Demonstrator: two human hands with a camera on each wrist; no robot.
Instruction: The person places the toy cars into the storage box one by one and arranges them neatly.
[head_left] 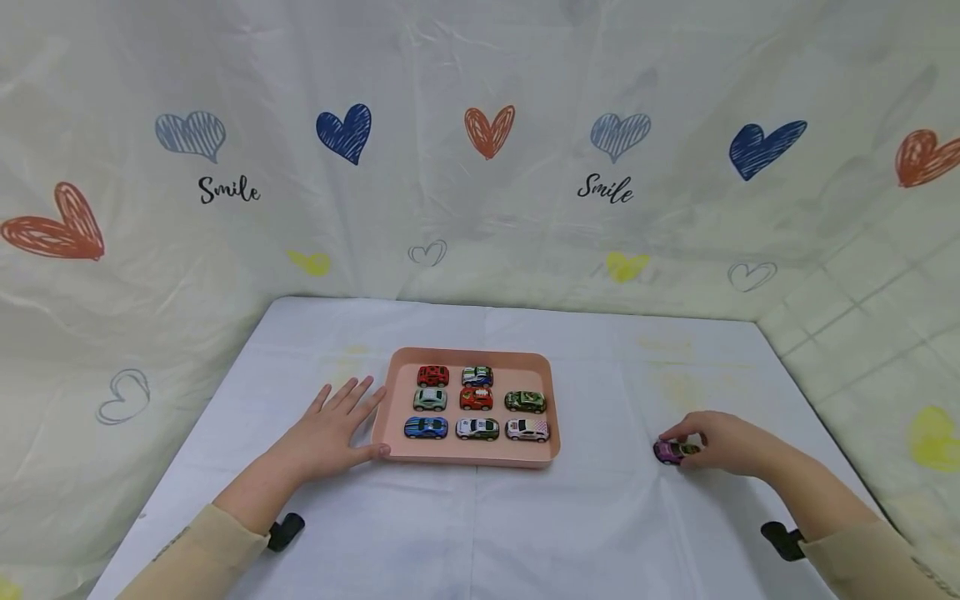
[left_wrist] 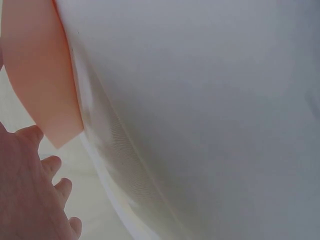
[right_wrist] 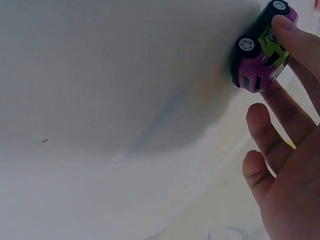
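Note:
A purple and green toy car [head_left: 670,452] is pinched between the thumb and fingers of my right hand [head_left: 723,442], at the right of the table. In the right wrist view the same toy car [right_wrist: 262,55] shows its wheels and side close up. My left hand [head_left: 330,433] lies with spread, straight fingers at the left edge of a pink tray [head_left: 465,455], its fingertips at the rim. Inside the tray stand several toy cars in rows, among them a blue car [head_left: 426,427], a camouflage green car [head_left: 525,402] and a red car [head_left: 432,376].
A white cloth covers the table [head_left: 480,533]. Behind it hangs a pale curtain [head_left: 480,208] printed with hearts and words, which also runs down both sides. A dark wrist strap piece [head_left: 286,532] sticks out at the left cuff, another [head_left: 782,541] at the right.

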